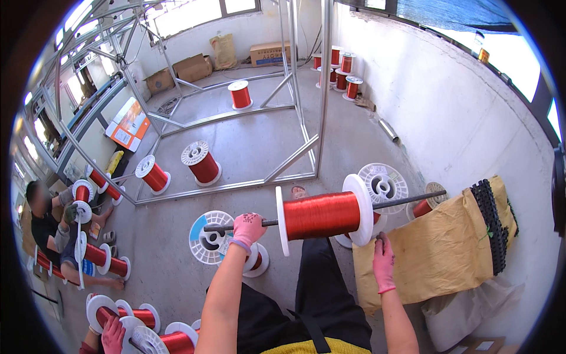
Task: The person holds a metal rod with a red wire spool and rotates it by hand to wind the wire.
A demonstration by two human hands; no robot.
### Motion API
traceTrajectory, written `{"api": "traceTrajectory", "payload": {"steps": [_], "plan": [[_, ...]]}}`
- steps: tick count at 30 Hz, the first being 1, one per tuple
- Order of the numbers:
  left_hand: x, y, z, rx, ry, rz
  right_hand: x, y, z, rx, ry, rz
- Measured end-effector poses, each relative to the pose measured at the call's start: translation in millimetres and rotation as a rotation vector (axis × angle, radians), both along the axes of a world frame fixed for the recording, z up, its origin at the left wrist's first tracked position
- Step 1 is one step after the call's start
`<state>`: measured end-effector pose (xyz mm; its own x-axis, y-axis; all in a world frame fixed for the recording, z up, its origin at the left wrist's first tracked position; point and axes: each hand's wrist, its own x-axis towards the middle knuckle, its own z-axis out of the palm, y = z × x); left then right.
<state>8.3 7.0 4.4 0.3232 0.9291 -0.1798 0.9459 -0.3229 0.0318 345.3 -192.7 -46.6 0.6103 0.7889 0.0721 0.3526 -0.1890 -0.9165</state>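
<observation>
A large spool of red wire (321,215) with white flanges lies on its side in front of my legs, a dark rod (407,200) running through its core. My left hand (248,229), in a pink glove, is closed around the rod left of the spool. Below the right flange is my right hand (384,265), also gloved in pink, off the rod. Its fingers point upward with dark tips and seem to hold nothing; whether they touch the flange, I cannot tell. Under the rod stand a spool with a blue-marked flange (205,248) and another white-flanged spool (394,176).
A metal frame (321,118) stands ahead, with spools (203,162) inside. To the right, brown wrapping (436,253) lies by the wall with black ridged strips (490,227). A person (53,224) sits at left among spools; another person's gloved hand (113,335) shows lower left.
</observation>
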Motion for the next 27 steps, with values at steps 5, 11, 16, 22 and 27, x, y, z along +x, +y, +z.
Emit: {"api": "traceTrajectory", "payload": {"steps": [5, 11, 16, 22, 27], "plan": [[0, 4, 4, -0.043, 0.049, -0.029, 6, 36, 42, 0.175, -0.224, 0.098], [2, 1, 0, 0.039, 0.013, -0.006, -5, 134, 115, 0.073, -0.399, 0.099], [-10, 5, -9, -0.031, 0.037, -0.016, -25, 117, 95, 0.089, -0.244, 0.156], [-2, 11, -11, -0.034, 0.170, -0.143, 24, -84, -183, -0.682, -0.619, 0.256], [-26, 10, -26, 0.091, 0.061, -0.056, -8, -67, -119, -0.693, -0.395, 0.221]]}}
